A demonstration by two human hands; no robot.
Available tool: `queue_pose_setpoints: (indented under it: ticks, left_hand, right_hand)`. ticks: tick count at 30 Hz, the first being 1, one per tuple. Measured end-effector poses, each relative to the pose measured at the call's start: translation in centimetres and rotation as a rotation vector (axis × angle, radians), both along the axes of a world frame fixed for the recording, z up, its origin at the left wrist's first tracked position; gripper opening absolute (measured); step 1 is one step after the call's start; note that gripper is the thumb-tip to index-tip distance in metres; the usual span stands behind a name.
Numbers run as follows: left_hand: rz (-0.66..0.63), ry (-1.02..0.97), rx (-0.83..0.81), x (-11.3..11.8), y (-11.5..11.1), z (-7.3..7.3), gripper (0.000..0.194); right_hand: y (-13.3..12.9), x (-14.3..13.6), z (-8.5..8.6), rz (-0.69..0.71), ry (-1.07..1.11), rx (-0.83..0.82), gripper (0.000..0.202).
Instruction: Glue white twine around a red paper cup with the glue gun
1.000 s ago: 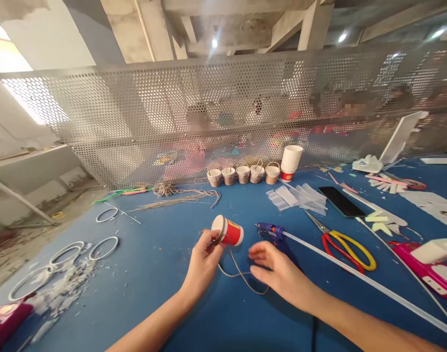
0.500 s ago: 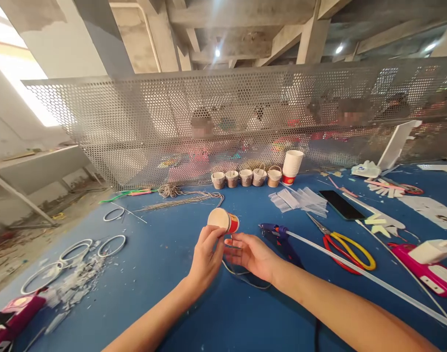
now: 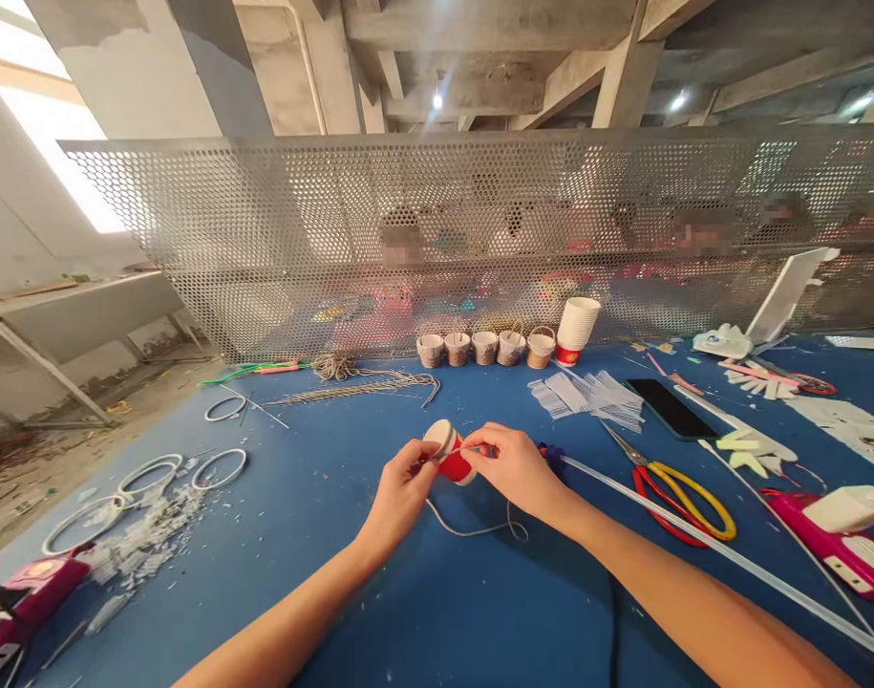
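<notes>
A small red and white paper cup [image 3: 457, 464] is tilted on its side above the blue table, its pale round end turned up and to the left. My left hand [image 3: 402, 485] is closed on it at the end nearest me. With thumb and forefinger, my right hand [image 3: 512, 470] pinches a thin beige cord [image 3: 472, 532] against the cup's side. The cord's loose length trails below onto the table. Just behind my right hand lies a blue glue gun [image 3: 553, 457], mostly hidden, with a long clear glue stick [image 3: 680, 516] extending right from it.
Several cord-wrapped cups with handles [image 3: 484, 350] line the back beside a stack of paper cups [image 3: 578, 330]. Red-and-yellow scissors [image 3: 684, 497], a phone [image 3: 670, 408] and clear strips [image 3: 586, 397] lie right. White rings [image 3: 220, 469] and scraps lie left. A perforated metal screen [image 3: 300, 239] stands behind.
My right hand has gone from fingers spread beside the cup to pinching the cord against it. The cup has turned and shifted slightly right, showing more red side. The glue gun is now more covered.
</notes>
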State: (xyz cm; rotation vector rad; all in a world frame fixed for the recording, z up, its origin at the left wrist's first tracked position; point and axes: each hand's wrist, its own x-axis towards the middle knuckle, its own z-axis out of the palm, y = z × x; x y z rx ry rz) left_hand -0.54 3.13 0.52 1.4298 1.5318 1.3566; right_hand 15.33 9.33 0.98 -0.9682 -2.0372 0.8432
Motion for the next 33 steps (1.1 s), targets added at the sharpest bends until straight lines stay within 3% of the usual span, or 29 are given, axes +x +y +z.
queue_pose_setpoints:
  ticks: [5,14,33]
  left_hand:
    - [-0.031,-0.09,-0.056,0.3,-0.3,0.8,0.015]
    - [-0.06,-0.094,-0.049,0.3,-0.4,0.3,0.017]
    - [-0.063,-0.143,-0.064,0.4,-0.6,0.8,0.013]
  right_hand:
    - [0.7,-0.5,0.5,-0.052,-0.046,0.106,0.011]
    - [0.1,-0.7,0.3,-0.04,-0.002,0.071,0.012]
    - [0.2,-0.7,-0.5,-0.038,0.047,0.003,0.011]
